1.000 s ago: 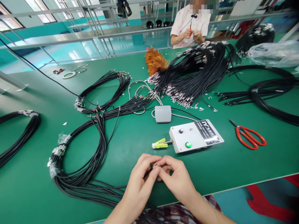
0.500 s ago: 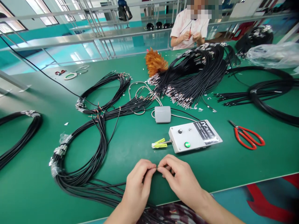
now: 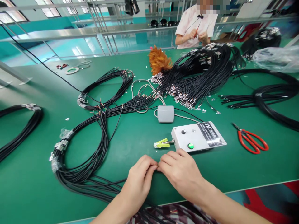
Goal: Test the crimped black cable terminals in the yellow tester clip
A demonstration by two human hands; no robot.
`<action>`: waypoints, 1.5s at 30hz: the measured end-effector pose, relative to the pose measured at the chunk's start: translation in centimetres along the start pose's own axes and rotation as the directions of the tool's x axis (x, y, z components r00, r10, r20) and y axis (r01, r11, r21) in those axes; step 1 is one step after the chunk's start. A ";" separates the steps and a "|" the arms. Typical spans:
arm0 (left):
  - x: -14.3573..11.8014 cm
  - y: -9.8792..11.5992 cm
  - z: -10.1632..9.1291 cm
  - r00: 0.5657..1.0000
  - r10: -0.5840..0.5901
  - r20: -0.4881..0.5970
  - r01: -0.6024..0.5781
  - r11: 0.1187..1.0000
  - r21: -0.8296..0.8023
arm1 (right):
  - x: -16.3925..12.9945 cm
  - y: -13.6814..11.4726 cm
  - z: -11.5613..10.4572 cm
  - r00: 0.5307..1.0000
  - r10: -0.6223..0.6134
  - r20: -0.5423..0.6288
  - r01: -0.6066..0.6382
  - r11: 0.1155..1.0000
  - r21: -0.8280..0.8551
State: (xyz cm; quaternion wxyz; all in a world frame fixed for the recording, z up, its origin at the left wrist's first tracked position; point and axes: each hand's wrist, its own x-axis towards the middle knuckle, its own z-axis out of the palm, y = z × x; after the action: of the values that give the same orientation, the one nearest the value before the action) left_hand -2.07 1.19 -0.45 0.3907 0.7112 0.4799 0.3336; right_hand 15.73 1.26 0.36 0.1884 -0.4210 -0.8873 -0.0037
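My left hand (image 3: pixel 139 180) and my right hand (image 3: pixel 179 171) meet fingertip to fingertip just above the green table (image 3: pixel 130 143), near its front edge. Both pinch the end of a thin black cable; the cable end itself is hidden between the fingers. That cable runs back to the black cable bundle (image 3: pixel 93 161) coiled at my left. A white tester box (image 3: pixel 198 140) with a green lit button lies just beyond my right hand. Its yellow-green clip (image 3: pixel 161 143) points toward my hands.
Red-handled scissors (image 3: pixel 251 140) lie at the right. A grey pedal box (image 3: pixel 165 114) sits behind the tester. Large black cable piles (image 3: pixel 198 74) and coils (image 3: pixel 277 93) fill the far right, another coil (image 3: pixel 21 127) the left edge. A person in white (image 3: pixel 196 26) works across the table beside an orange feather duster (image 3: pixel 158 60).
My hands have kept pinching the cable end and shifted slightly forward toward the tester; my right hand has flattened over the fingertips. The view has drifted a little to the left.
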 end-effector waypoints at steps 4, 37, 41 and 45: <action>0.9 -0.2 -0.3 0.984 -0.169 -0.062 0.163 0.982 -0.092 | 0.6 1.7 -1.2 0.996 0.064 -0.059 -0.067 0.996 -0.057; 5.4 -2.1 0.8 0.938 -0.336 -0.088 0.309 0.922 -0.232 | 5.1 4.1 -0.7 0.935 0.226 0.274 -0.179 0.966 -0.185; 5.4 -2.0 0.7 0.939 -0.332 -0.086 0.309 0.928 -0.208 | 4.0 4.1 -1.5 0.964 0.198 0.177 -0.175 0.975 -0.137; 5.4 -2.0 0.4 0.943 -0.325 -0.077 0.305 0.932 -0.196 | -0.1 4.7 -3.4 0.966 0.234 -0.108 -0.240 0.970 -0.046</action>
State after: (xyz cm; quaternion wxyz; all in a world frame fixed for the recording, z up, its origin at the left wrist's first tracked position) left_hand -0.83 6.69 -1.92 0.4755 0.5672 0.5760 0.3469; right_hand 20.49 3.66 2.79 0.2201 -0.5287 -0.8193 -0.0287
